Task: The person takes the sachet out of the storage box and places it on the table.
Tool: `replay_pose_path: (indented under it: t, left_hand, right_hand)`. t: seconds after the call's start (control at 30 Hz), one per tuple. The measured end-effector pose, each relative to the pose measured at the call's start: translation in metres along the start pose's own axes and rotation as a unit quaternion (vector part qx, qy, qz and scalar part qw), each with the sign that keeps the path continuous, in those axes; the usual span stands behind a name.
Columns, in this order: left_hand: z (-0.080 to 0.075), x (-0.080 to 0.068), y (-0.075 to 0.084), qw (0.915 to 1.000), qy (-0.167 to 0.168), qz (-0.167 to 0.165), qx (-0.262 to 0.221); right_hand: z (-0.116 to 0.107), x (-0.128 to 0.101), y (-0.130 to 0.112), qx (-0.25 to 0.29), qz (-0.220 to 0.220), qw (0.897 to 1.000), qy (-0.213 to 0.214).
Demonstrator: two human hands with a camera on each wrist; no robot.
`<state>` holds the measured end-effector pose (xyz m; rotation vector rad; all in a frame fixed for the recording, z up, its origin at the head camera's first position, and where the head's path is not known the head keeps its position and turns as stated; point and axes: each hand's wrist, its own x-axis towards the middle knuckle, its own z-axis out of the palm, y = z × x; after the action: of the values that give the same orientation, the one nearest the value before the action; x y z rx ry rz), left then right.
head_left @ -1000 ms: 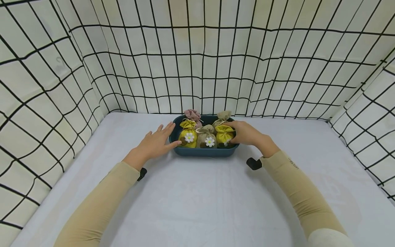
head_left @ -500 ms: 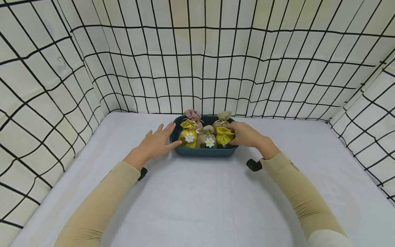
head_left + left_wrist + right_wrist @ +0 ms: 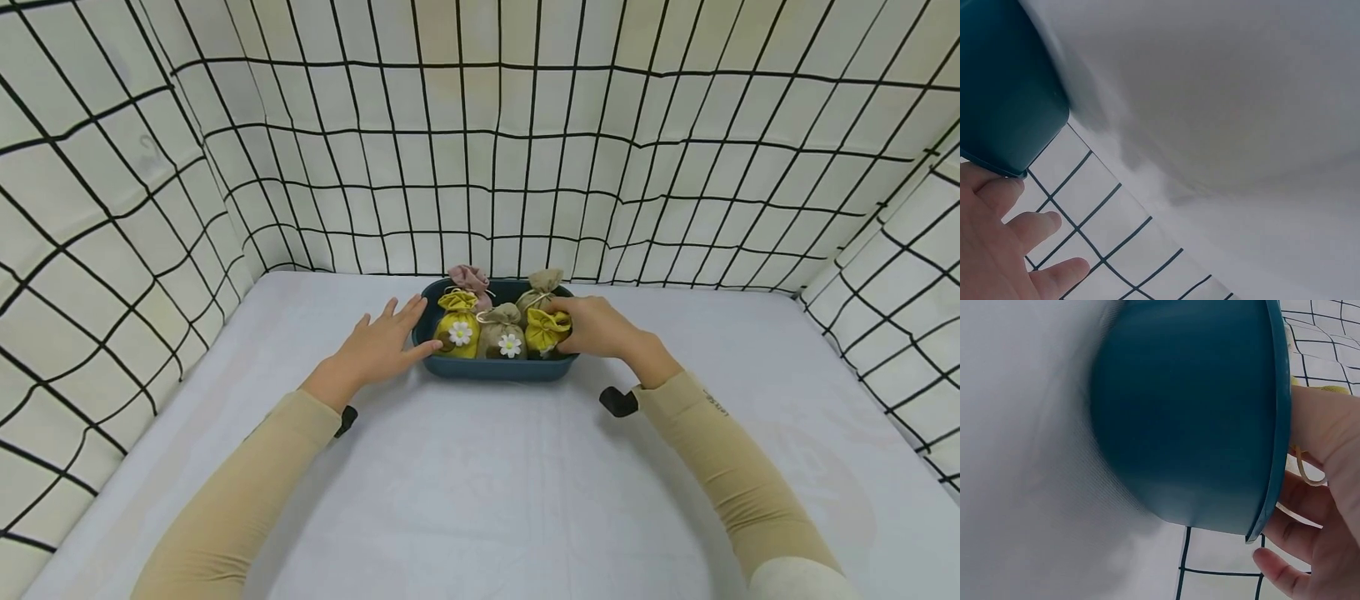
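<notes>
A dark teal plastic tub [image 3: 495, 369] holds several small drawstring pouches. My right hand [image 3: 596, 325] reaches over its right end and grips the right yellow pouch [image 3: 543, 330], thumb in front and fingers behind. In the right wrist view, that hand [image 3: 1329, 487] bends over the rim, with a loop of cord beside it. My left hand [image 3: 375, 343] lies spread against the tub's left end, thumb along the front rim. Beside the gripped pouch stand a beige pouch [image 3: 501, 335] and another yellow pouch [image 3: 461, 337], both with white flowers.
Behind these are a pink pouch [image 3: 468, 281] and a second beige pouch [image 3: 542, 287] in the tub. The white-covered table [image 3: 480, 483] extends in front and to both sides. Black grid netting [image 3: 495, 167] over white sheets encloses the back and sides.
The right yellow pouch has turned and tilted slightly in my right hand, so its flower is less visible. My left hand stays in place on the tub.
</notes>
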<state>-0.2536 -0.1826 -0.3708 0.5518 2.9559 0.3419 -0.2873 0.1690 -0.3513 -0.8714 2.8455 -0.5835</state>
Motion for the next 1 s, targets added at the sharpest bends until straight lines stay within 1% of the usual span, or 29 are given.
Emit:
replay_pose_path:
  t: [0.17,0.3,0.47,0.67,0.83,1.0]
  left_hand:
    - [-0.001,0.000,0.000,1.0000,-0.003,-0.003,-0.003]
    - [-0.001,0.000,0.000,1.0000,-0.003,-0.004,0.000]
    - [-0.003,0.001,0.000,1.0000,-0.001,-0.001,0.001]
    - [-0.003,0.001,0.001,1.0000,-0.004,-0.002,-0.003]
    - [-0.002,0.002,0.000,1.0000,-0.003,-0.002,-0.002]
    - [0.000,0.001,-0.002,1.0000,-0.004,-0.001,-0.002]
  right_hand:
    - [-0.002,-0.001,0.002,0.010,0.014,1.000,0.003]
    - [-0.007,-0.002,0.005,0.045,0.014,0.999,0.011]
    - [-0.013,-0.006,0.007,0.096,0.019,0.995,0.032]
    - [-0.017,-0.008,0.010,0.127,0.021,0.990,0.051]
    - [-0.019,-0.010,0.013,0.183,0.014,0.981,0.056]
    - [-0.020,-0.012,0.016,0.240,0.024,0.969,0.050]
